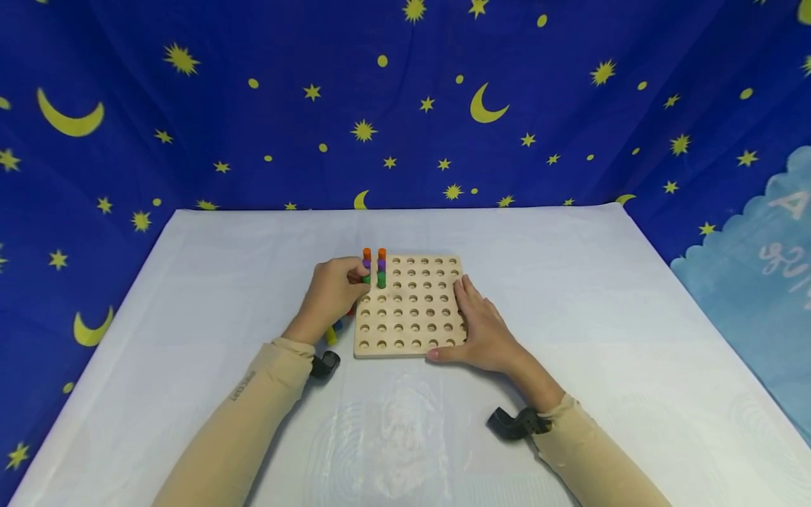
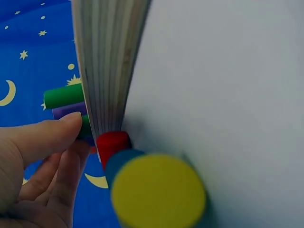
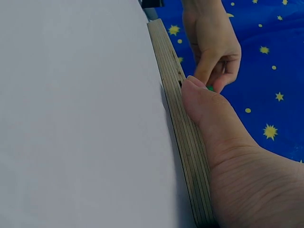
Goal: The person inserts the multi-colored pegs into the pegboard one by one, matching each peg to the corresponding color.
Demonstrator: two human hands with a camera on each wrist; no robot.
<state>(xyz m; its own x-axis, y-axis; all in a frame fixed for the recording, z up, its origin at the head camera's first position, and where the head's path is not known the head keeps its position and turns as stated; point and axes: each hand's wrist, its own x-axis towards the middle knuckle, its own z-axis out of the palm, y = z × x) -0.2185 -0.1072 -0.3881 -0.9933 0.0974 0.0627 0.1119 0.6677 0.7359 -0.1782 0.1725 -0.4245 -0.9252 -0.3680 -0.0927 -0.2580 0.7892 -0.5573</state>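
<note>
A square wooden pegboard (image 1: 405,305) with rows of round holes lies on the table. At its far left corner, orange, purple and green pegs stand in two short columns, among them a green peg (image 1: 381,280) in the second column. Thumb and fingers of my left hand (image 1: 329,287) pinch the green peg (image 2: 86,127) of the outer left column, at the board. My right hand (image 1: 484,331) rests against the board's right side, fingers extended along that edge and thumb at the front corner.
Beside the board's left edge lie loose pegs: a yellow peg (image 1: 331,336), a blue one (image 2: 124,160) and a red one (image 2: 113,144), partly under my left hand in the head view. A white cloth covers the table (image 1: 253,239); a blue starry curtain (image 1: 317,56) hangs behind.
</note>
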